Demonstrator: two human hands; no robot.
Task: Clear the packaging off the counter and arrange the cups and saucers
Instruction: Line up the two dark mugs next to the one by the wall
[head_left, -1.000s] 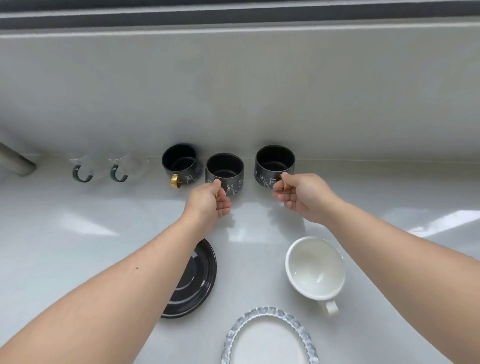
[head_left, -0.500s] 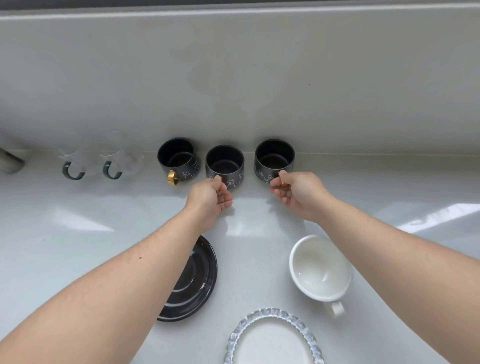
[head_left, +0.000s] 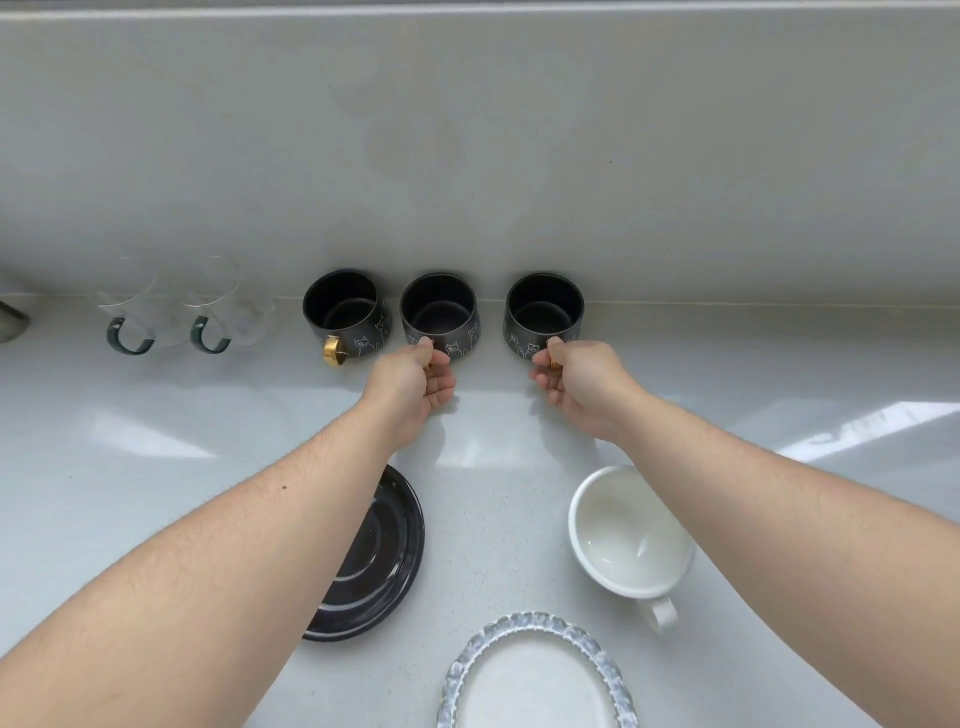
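Note:
Three black cups with white cat drawings and gold handles stand in a row against the back wall. My left hand (head_left: 415, 384) pinches the handle of the middle black cup (head_left: 439, 315). My right hand (head_left: 582, 387) pinches the handle of the right black cup (head_left: 544, 314). Untouched, the left black cup (head_left: 344, 310) shows its gold handle toward me. Nearer to me lie a black saucer (head_left: 384, 556), partly under my left forearm, a white cup (head_left: 626, 540) and a white saucer with a blue-grey frilled rim (head_left: 535, 675).
Two clear glass cups with dark green handles (head_left: 127, 312) (head_left: 223, 312) stand at the back left. A grey object (head_left: 10, 319) pokes in at the left edge. The white counter (head_left: 493, 493) meets the grey wall right behind the cups.
Both hands have pushed the middle and right black cups back toward the wall, into line with the left one. My view has tilted down slightly.

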